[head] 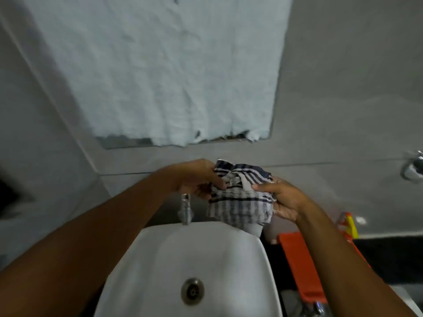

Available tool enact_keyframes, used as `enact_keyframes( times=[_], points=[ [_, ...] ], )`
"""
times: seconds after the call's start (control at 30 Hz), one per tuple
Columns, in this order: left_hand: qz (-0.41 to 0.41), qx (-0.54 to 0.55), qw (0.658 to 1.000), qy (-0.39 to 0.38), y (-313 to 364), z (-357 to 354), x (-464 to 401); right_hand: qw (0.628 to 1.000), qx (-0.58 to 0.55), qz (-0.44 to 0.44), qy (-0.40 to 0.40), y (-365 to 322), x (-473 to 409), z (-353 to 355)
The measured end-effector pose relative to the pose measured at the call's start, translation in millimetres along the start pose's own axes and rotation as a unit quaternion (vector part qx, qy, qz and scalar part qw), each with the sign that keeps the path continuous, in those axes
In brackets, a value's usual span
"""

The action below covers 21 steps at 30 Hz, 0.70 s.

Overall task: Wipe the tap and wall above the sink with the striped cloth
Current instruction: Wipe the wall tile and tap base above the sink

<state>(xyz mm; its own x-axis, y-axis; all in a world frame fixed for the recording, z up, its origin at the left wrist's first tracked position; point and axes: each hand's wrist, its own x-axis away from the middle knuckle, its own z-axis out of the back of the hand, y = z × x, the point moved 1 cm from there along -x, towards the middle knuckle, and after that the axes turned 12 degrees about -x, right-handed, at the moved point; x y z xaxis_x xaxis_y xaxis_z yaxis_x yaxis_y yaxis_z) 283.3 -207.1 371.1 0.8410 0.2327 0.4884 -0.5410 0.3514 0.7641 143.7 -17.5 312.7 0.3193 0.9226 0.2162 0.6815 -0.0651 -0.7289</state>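
Both hands hold the cloth up in front of the wall, above the back rim of the sink. Left hand grips the upper-left bunch, thumb + fingers closed on the fabric. Right hand pinches the right edge, thumb on top, fingers curled under; the lower part hangs free btwn them.

Striped cloth: thin woven rag, dark stripes on pale ground, crumpled at top, draping limp below, frayed threads at the right edge. Prob. very light, fully soft, no stiffness, so it will fold wherever it's pushed. Can't tell if wet or dry. Best hold, imo: wad it into the palm so a flat pad faces out, w/ loose corners tucked in, else they'll drag or snag.

Tap sits just below-left of the left hand, chrome, upright, spout over the basin; looks slick, so wrap the cloth round it rather than press flat. Sink is white, drain near the viewer. Wall behind is grey and smooth-looking, w/ a pale crinkled sheet over what seems a mirror. Orange item lies right of the sink, well clear of the cloth.
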Motion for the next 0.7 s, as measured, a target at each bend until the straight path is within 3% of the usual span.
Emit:
enact_keyframes(
  times=[0.13,0.3,0.4,0.47,0.57,0.63,0.7],
  points=[
    [-0.016,0.003,0.995,0.098,-22,47,63,0.998,0.032,-0.013,-0.061,-5,-24,-70],
    [-0.083,0.093,0.977,0.173,-56,71,93,0.995,0.097,0.005,0.003,2,-52,-116],
    [-0.139,0.286,0.938,0.138,-74,72,91,0.994,0.105,-0.015,0.003,14,-58,-123],
    [-0.134,0.345,0.924,0.092,-84,69,85,0.998,0.038,-0.021,-0.039,20,-60,-120],
    [-0.077,0.318,0.939,0.104,-94,65,75,0.993,-0.061,-0.041,-0.097,25,-58,-108],
    [-0.060,0.243,0.955,0.159,-98,62,63,0.999,-0.007,-0.023,-0.047,28,-63,-101],
    [-0.053,0.197,0.945,0.256,-97,59,51,0.996,0.085,0.022,0.027,30,-71,-97]
  ],
)
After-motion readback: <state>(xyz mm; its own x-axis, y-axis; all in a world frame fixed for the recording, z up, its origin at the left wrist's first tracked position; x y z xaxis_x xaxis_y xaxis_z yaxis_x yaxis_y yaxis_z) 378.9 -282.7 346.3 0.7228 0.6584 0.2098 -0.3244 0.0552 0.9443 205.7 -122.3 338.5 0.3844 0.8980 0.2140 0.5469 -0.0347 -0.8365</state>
